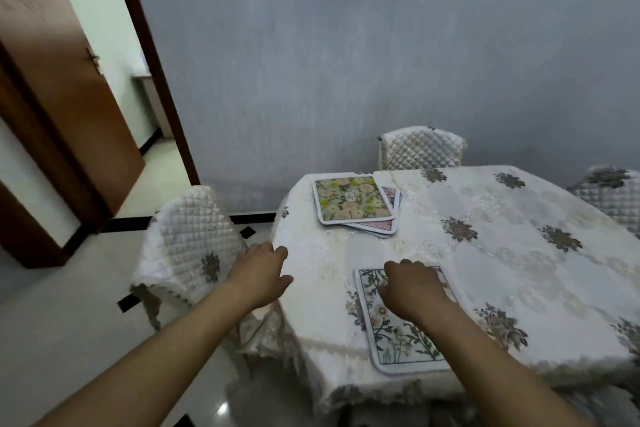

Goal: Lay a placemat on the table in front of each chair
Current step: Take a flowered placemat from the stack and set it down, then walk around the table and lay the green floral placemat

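Table (pixel 485 253) with embroidered cloth. Floral placemat (pixel 398 340) flat at near edge, right hand (pixel 414 289) palm-down on it, fingers loose, no grasp. Placemat stack (pixel 353 199) at far-left corner. Left hand (pixel 263 272) open, empty, at table edge.

No readable text, small round emblem on top placemat (pixel 353 199) too blurred to read

light: dim, flat, greyish indoors | source: brighter daylight through the doorway (pixel 149 107) at left | glare: small white glint on the floor (pixel 221 409) tiles near the bottom edge | shadows: soft and faint | blur: overall soft, smeared toward the corners | distortion: wide-angle bending of the door frame and both forearms.
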{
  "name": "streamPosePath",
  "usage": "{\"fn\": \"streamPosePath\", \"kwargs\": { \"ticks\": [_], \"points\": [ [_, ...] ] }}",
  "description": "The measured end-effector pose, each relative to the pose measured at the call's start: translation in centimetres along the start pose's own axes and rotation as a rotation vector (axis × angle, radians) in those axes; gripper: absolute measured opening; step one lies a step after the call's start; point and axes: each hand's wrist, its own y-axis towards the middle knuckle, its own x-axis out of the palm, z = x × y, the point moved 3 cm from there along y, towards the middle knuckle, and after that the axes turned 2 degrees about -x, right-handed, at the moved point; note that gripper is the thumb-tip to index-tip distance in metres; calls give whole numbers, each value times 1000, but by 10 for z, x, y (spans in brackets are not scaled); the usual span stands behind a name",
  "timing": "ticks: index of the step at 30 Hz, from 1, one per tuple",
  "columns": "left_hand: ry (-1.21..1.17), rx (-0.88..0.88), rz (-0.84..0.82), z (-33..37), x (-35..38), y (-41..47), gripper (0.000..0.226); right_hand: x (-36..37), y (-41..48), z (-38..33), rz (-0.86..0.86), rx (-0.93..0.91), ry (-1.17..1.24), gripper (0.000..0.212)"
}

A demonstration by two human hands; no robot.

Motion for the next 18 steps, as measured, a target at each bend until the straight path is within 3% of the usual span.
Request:
{"fn": "streamPosePath", "kwargs": {
  "ticks": [12,18],
  "points": [
    [-6,-14,85,-183,-39,-74,31,-24,4,-223,48,-137,-85,34],
    [90,-118,9,-268,-23,-55,42,-21,63,-298,36,-209,-76,28]
  ]
}}
